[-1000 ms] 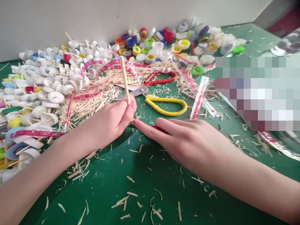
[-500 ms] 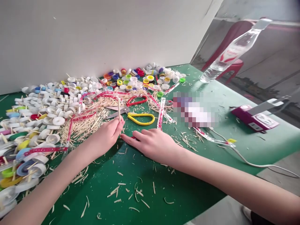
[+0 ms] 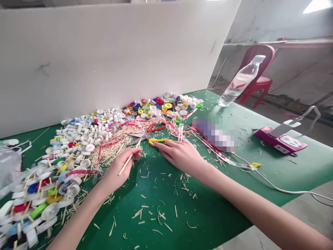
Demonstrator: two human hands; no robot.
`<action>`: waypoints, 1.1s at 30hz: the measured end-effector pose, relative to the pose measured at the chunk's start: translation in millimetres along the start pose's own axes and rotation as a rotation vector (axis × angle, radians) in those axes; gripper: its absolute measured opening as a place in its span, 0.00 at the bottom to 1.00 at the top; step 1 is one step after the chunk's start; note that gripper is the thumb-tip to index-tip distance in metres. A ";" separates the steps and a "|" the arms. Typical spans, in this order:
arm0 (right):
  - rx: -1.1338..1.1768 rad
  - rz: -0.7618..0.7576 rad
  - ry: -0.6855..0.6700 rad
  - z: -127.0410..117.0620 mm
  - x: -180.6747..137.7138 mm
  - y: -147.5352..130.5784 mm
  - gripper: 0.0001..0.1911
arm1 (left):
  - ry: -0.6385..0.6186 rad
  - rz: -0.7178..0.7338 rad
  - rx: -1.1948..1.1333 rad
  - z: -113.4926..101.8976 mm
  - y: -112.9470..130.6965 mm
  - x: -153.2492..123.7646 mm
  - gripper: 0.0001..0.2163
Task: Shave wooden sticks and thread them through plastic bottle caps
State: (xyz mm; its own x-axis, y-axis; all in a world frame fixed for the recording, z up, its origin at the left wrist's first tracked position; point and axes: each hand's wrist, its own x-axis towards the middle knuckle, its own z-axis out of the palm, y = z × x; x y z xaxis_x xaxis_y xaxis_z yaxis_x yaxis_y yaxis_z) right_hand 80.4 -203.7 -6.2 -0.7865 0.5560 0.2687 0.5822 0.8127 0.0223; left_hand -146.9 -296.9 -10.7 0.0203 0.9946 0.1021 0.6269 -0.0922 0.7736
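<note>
My left hand [image 3: 118,171] pinches a thin wooden stick [image 3: 126,163], which slants down to the left over the green table top [image 3: 166,194]. My right hand [image 3: 180,155] lies palm down just to the right, fingers stretched out. Its fingertips touch the yellow handle [image 3: 159,140] of a pair of scissors [image 3: 139,137], whose other handle is red. I see nothing held in the right hand. Wood shavings [image 3: 114,146] lie heaped behind both hands.
A big pile of white and coloured bottle caps [image 3: 80,139] with sticks fills the left and back, against a white board. To the right are a water bottle [image 3: 239,81], a magenta power strip [image 3: 281,142] with its cable [image 3: 273,185], and red-printed plastic wrappers [image 3: 221,158].
The view has pulled back and up. My left hand has tipped the stick from upright to slanted. My right hand has slid forward to the scissors' yellow handle; the red item under it no longer shows.
</note>
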 end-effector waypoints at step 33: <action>0.175 0.189 0.092 -1.7 32.2 -39.3 0.20 | 0.136 -0.244 -0.960 50.8 39.5 1.6 0.10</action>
State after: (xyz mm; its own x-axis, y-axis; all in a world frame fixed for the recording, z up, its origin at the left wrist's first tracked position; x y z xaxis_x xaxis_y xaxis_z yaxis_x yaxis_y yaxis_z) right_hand 32.6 -218.1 3.2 -0.6410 0.6889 0.3384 0.6658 0.7184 -0.2014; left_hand -82.6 -296.6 -11.8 -0.1524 0.9830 -0.1024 -0.2936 0.0539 0.9544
